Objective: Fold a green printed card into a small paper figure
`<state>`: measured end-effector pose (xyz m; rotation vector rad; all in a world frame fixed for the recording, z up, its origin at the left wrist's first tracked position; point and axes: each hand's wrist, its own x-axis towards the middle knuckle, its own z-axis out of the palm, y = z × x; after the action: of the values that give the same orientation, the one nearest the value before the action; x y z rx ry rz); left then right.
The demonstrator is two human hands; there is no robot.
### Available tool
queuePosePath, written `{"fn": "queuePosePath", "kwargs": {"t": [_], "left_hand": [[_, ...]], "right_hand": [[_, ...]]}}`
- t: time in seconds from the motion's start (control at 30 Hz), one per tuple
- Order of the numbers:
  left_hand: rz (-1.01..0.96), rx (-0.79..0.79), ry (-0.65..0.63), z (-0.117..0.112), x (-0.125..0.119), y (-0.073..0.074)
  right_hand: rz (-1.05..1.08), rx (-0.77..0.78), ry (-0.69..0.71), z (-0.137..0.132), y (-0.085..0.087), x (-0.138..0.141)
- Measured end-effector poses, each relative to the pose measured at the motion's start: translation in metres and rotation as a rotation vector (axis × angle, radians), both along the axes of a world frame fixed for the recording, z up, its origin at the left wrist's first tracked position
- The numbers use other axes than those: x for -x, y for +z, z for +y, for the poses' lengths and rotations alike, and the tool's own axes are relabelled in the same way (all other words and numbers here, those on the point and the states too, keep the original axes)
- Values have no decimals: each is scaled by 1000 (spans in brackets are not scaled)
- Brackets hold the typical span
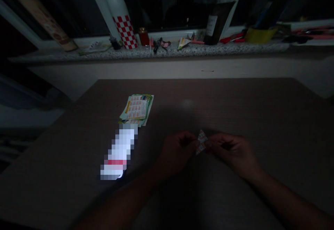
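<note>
Between my two hands is a small folded piece of printed paper, pointed at its top and bottom. My left hand pinches its left edge with thumb and forefinger. On the opposite edge, the fingers of my right hand are closed on the same paper. Both hands are just above the table, in dim light. To the left lies a stack of printed cards, and in front of it a lit phone whose screen is pixelated.
Behind the table runs a stone window sill. On it stand a white bottle with red checks, a dark tube, a small amber jar, a yellow container, a tall tan cylinder and a folded paper cone.
</note>
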<state>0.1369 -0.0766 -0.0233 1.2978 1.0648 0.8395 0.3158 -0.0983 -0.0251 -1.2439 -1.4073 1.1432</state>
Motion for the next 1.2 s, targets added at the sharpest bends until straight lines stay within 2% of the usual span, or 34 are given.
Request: {"fn": "queuePosePath", "kwargs": {"t": [0.07, 0.23, 0.3, 0.4, 0.5, 0.6, 0.73, 0.9, 1.03, 1.2], "left_hand": [[-33, 36, 30, 1, 0, 2], [-191, 170, 60, 5, -1, 1], [-249, 204, 51, 5, -1, -1], [-172, 82, 58, 2, 2, -2], [-7, -145, 42, -1, 5, 1], [56, -255, -12, -3, 6, 4], [111, -205, -22, -2, 4, 5], [57, -100, -23, -2, 2, 2], [-25, -60, 10, -3, 2, 3], [-7, -29, -3, -4, 0, 2]], "right_hand": [[-10, -75, 9, 0, -2, -1], [-269, -475, 48, 0, -2, -6], [-327, -542, 48, 0, -1, -7], [-330, -509, 17, 0, -1, -7], [-277, -396, 21, 1, -2, -7], [-215, -267, 59, 0, -2, -5], [-145, -140, 78, -1, -3, -3], [-130, -153, 7, -1, 0, -1], [-86, -138, 22, -2, 1, 2], [-48, -112, 11, -4, 2, 6]]}}
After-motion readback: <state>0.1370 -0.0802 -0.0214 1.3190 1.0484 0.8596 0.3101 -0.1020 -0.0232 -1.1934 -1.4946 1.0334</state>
